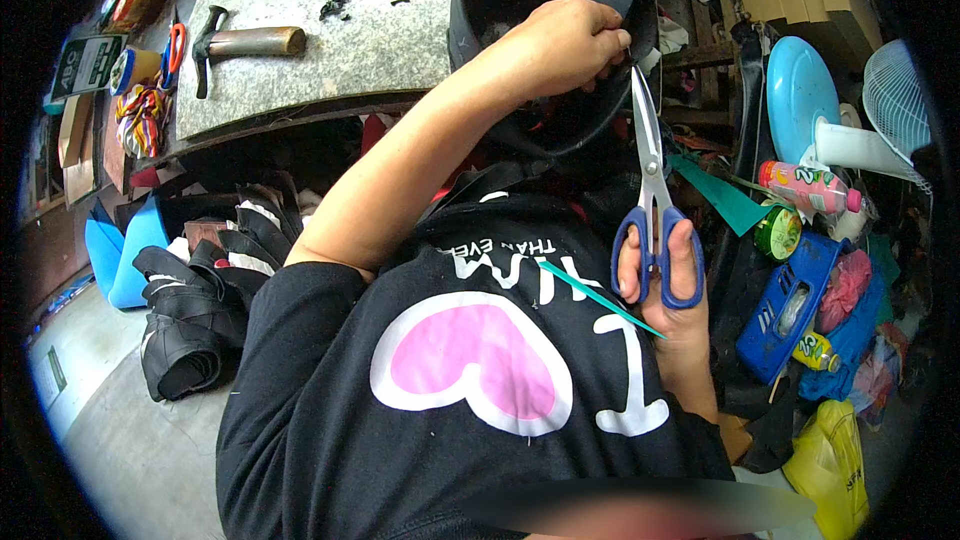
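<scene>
My right hand (665,285) holds a pair of scissors (651,165) with dark blue handles, thumb and fingers through the loops. Its blades are nearly together and point up, with the tips just below my left hand (580,45). That hand reaches across to a large black, rounded, bag-like piece (480,25) with a broad strap-like band. Its fingers are pinched at the right side of the piece; exactly what lies between them is hidden. A narrow green strip (600,298) rests across the front of my black shirt, beside the right hand.
A speckled worktop (380,60) carries a hammer (250,43). Orange-handled scissors (175,48) stand at its left. Rolled black strips (190,320) lie below left. At right are a fan (895,100), a pink bottle (808,188), a blue basket (790,310) and a yellow bag (828,460).
</scene>
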Available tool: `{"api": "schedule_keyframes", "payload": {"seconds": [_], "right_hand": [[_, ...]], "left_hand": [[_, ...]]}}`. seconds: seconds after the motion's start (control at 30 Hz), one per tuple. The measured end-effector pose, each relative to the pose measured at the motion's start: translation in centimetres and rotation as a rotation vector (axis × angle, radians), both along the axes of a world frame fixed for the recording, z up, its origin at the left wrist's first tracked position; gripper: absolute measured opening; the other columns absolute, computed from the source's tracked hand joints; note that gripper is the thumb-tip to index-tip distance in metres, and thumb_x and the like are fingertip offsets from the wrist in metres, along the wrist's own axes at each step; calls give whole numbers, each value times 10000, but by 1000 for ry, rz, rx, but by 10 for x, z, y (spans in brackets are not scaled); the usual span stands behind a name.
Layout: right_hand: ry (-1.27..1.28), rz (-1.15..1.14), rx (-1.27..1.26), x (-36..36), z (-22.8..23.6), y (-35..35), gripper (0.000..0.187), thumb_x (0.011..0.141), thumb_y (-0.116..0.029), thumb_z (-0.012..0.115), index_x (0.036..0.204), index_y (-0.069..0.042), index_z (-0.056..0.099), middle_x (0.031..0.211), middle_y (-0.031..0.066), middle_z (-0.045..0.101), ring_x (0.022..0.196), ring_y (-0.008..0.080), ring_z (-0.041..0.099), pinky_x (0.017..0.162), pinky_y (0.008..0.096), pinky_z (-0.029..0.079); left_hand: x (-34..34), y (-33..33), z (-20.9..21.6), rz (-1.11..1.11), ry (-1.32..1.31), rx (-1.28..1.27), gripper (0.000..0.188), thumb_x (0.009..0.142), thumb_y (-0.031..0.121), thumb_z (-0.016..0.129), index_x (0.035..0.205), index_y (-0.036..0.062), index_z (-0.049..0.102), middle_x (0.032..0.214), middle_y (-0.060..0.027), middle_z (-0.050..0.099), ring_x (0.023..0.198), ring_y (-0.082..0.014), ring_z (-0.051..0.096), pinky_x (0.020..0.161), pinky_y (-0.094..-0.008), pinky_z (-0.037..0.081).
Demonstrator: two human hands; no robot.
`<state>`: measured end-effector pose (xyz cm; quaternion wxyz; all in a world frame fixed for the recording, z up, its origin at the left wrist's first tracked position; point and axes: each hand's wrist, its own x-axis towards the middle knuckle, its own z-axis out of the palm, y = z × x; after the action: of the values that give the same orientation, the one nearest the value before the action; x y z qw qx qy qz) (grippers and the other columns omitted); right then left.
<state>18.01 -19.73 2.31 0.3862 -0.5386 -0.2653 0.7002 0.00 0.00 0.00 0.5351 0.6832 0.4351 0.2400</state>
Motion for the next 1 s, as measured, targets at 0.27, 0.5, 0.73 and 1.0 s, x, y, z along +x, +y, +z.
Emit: {"api": "schedule_keyframes", "payload": {"seconds": [0.27,0.5,0.73,1.0], "right_hand": [[93,96,-48,19,11,1,660,892,-684,459,955,-35,563,583,110,592,452,144,544,423,215,396],[-135,98,115,-10,11,-1,607,909,-639,485,954,-35,511,588,63,563,473,102,529,447,192,383],[-153,106,126,-15,13,6,597,907,-631,499,923,-35,519,554,54,542,449,101,510,424,196,363],[-153,181,105,0,25,17,619,844,-646,592,890,-32,527,573,49,547,440,99,517,404,183,367]], "left_hand": [[-6,-7,-2,-9,-127,-65,274,971,229,530,847,-5,602,697,-41,588,593,-132,567,555,-265,467],[-17,-15,0,60,-255,-103,272,981,258,522,856,32,605,705,-14,595,599,-100,554,556,-236,446],[-28,-17,-1,111,-314,-72,286,958,247,534,825,9,618,682,-40,616,580,-118,574,557,-257,465],[-33,-18,-2,103,-389,-136,281,953,229,528,795,14,614,669,-44,620,557,-110,547,541,-262,453]]}}
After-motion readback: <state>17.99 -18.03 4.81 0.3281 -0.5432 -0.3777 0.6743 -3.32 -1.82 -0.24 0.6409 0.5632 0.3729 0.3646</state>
